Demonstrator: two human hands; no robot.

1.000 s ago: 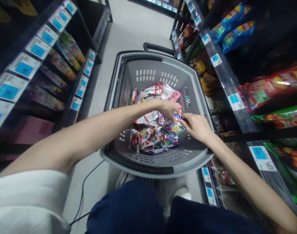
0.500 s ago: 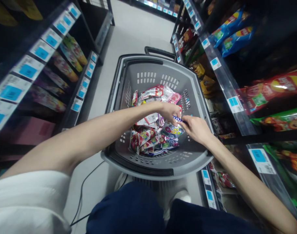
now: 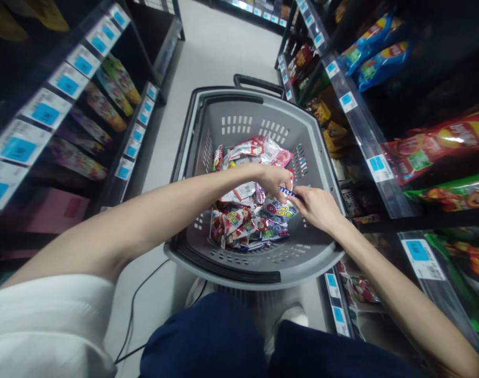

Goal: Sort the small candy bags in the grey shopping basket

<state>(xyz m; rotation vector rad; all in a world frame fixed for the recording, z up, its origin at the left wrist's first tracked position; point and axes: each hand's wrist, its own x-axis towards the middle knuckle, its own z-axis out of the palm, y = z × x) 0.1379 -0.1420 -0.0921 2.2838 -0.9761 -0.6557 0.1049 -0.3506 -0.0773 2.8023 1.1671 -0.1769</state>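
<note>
A grey plastic shopping basket (image 3: 239, 107) stands on the aisle floor in front of me, filled with several colourful snack packets (image 3: 243, 220). Both my hands reach into it. My left hand (image 3: 273, 180) and my right hand (image 3: 316, 206) meet over the right side of the pile, fingers pinched on a small blue and white packet (image 3: 288, 192) between them. A white packet with a coloured print (image 3: 280, 210) lies just under the hands.
Dark store shelves line both sides of the narrow aisle. The left shelf (image 3: 66, 84) carries blue price tags and snack bags; the right shelf (image 3: 361, 131) holds red, blue and green chip bags. A black cable (image 3: 132, 315) trails on the pale floor.
The view has tilted slightly, so the basket sits a little lower in the picture. Both hands stay pinched on the blue and white packet in the same spot.
</note>
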